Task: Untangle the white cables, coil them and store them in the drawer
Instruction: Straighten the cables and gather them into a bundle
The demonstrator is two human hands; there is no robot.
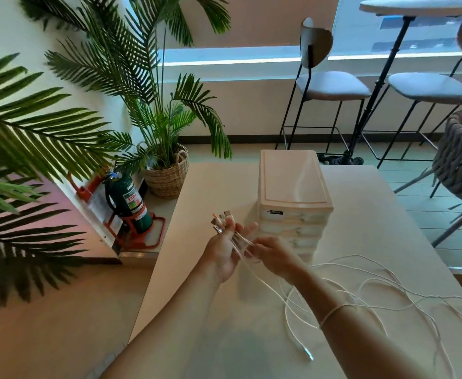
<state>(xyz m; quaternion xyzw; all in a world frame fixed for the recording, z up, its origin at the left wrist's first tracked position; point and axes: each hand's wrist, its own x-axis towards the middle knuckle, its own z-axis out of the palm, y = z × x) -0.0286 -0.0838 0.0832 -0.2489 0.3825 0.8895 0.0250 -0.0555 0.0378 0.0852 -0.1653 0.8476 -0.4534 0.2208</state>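
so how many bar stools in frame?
2. One stool stands left of the tall table; the other stool stands right of its pole, partly cut by the frame edge. More could sit out of view.

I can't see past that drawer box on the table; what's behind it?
Behind the drawer box the table runs on to its far edge, then floor and stool legs. The strip of table right behind the box is hidden.

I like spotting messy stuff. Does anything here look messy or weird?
Yes, the white cables sprawl in loose, crossing loops over the table, not coiled. The left hand holds their plug ends bunched; the right hand pinches the strands. The drawer box looks shut and straight.
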